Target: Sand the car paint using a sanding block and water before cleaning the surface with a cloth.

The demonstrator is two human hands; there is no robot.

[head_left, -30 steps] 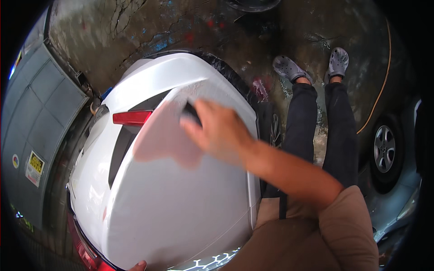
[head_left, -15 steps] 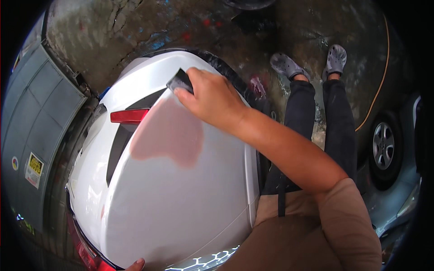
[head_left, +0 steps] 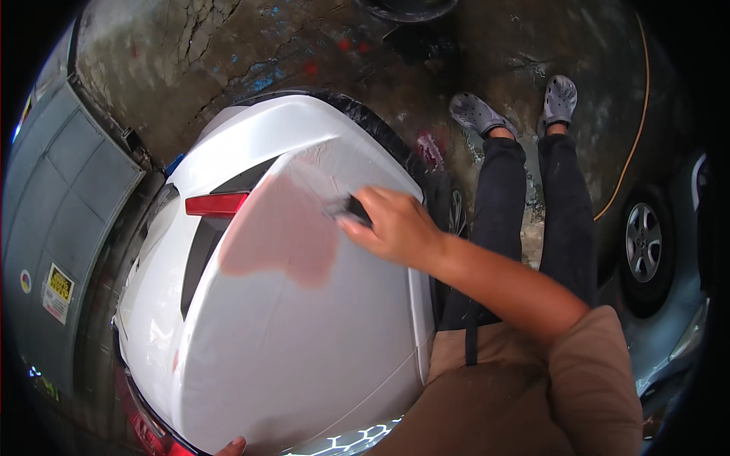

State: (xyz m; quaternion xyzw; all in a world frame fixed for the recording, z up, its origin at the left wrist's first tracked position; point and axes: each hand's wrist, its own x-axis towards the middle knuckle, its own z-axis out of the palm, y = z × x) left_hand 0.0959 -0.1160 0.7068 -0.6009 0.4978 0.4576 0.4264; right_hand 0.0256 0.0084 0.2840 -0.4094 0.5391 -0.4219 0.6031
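Note:
My right hand (head_left: 388,224) is closed round a dark block (head_left: 353,210) on the white car panel (head_left: 296,349), just right of a patch of pinkish filler (head_left: 277,239). The panel round the block looks scuffed and smudged. A red light (head_left: 214,204) and dark trim sit left of the patch. My left hand (head_left: 233,448) shows only fingertips at the panel's lower edge; whether it holds anything is hidden.
A grey metal gate (head_left: 84,167) stands at the left. My legs and grey clogs (head_left: 479,114) are at upper right, beside an orange cord (head_left: 635,137). Another car's wheel (head_left: 644,242) is at right. A dark round container (head_left: 407,9) lies on the stained, cracked floor.
My right hand and the block moved up toward the panel's top corner half a second ago, and are now lower and further right. My left fingertips have stayed at the lower edge.

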